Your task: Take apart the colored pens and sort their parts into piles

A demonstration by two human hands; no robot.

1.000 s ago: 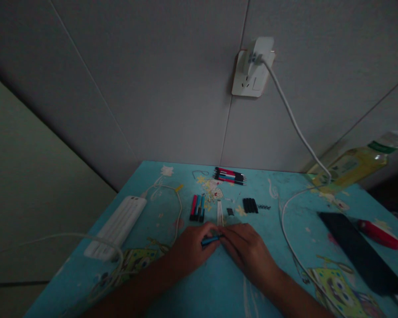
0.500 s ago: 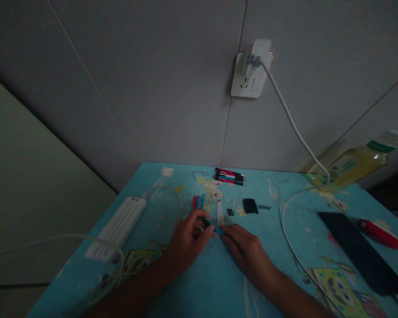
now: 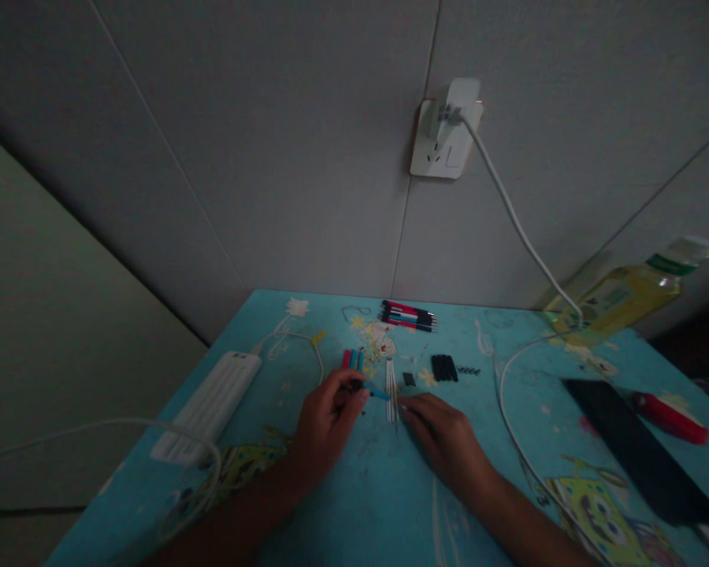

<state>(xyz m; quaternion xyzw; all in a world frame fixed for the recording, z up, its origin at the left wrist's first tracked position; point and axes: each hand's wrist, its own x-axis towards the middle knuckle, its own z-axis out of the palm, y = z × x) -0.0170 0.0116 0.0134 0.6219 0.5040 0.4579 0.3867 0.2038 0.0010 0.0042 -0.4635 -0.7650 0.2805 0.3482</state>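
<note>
My left hand (image 3: pixel 329 416) is closed around a blue pen barrel (image 3: pixel 378 392) with a black part at its near end; the barrel points right. My right hand (image 3: pixel 443 431) pinches at the right edge of a row of thin white pen refills (image 3: pixel 389 386), its fingertips on the rightmost refill. Behind my left hand lie pink and blue pen barrels (image 3: pixel 354 360), partly covered by the fingers. Right of the refills sit a few small black pieces (image 3: pixel 410 379), several black tubes (image 3: pixel 445 368) side by side, and small dark springs (image 3: pixel 469 370).
Assembled pens (image 3: pixel 408 315) lie at the table's back edge. A white power strip (image 3: pixel 209 405) is on the left. To the right are a white cable (image 3: pixel 504 394), a tilted bottle of yellow liquid (image 3: pixel 632 295), a dark flat strip (image 3: pixel 638 449) and a red object (image 3: pixel 672 417).
My right hand has let go of the blue barrel and shifted to the refills. My left hand, still holding the barrel, has moved slightly left.
</note>
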